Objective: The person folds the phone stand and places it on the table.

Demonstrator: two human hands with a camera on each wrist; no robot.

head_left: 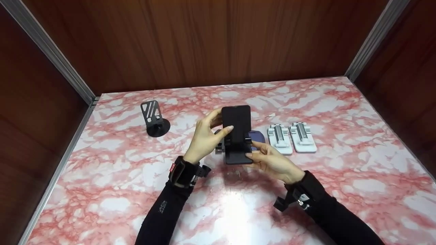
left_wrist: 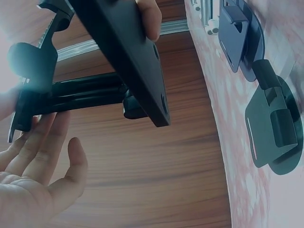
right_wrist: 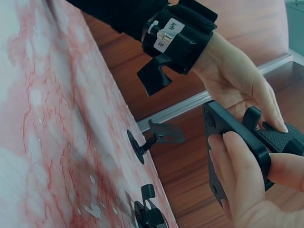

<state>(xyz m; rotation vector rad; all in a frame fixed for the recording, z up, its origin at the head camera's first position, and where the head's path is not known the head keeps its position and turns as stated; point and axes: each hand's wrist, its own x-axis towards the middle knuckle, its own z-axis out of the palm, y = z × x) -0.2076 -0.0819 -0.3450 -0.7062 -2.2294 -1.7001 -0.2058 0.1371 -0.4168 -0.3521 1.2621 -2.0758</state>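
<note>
Both hands hold a black folding phone stand (head_left: 237,119) upright above the table. In the head view my left hand (head_left: 205,137) grips its upper plate from the left side, thumb on the front face. My right hand (head_left: 272,161) pinches the slab-like base at its lower right, thumb on top and fingers beneath. An arm (left_wrist: 88,92) joins the plate and the base in the left wrist view. Partly hidden behind the held stand are a blue-purple folded stand (head_left: 258,137) and a dark folded stand (left_wrist: 273,123).
On the red-and-white marbled table (head_left: 119,204), a black stand with a slotted plate (head_left: 155,119) stands upright on a round base at the left. Two white folded stands (head_left: 280,139) lie side by side to the right. Wood-patterned panels (head_left: 211,44) enclose the table's back and sides.
</note>
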